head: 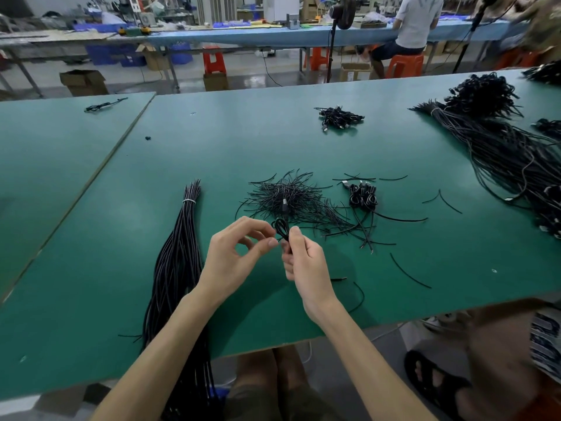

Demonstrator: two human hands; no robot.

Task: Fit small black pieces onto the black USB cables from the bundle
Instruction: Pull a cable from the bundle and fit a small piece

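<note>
We're at a flat, matte green table mat point(303, 141). Biggest item: a loose heap of long black round-jacket cables point(498, 153) sprawled along its right side, ends fanned toward the far edge. On the left, a straight bundle of black cables point(179, 253), cinched near its far end by a thin white tie point(188, 201), runs off the near edge. Centre: a bristly pile of short thin black wire pieces point(297, 196), with strays scattered to the right. Just right of that pile sits a small cluster of coiled black cables point(362, 197); a similar far cluster point(338, 117) lies well apart, farther back. Both hands hover at the pile's near side. The right hand point(303, 262) is fisted round a folded black USB cable point(281, 228), thumb up, a smooth loop sticking out above the fingers. The left hand point(230, 253) pinches the cable at the foot of that loop with thumb and forefinger tips, other fingers loosely curled. We cannot tell whether a small piece sits between the tips. The cable's metal-tipped plug point(284, 204) lies over the pile.
</note>
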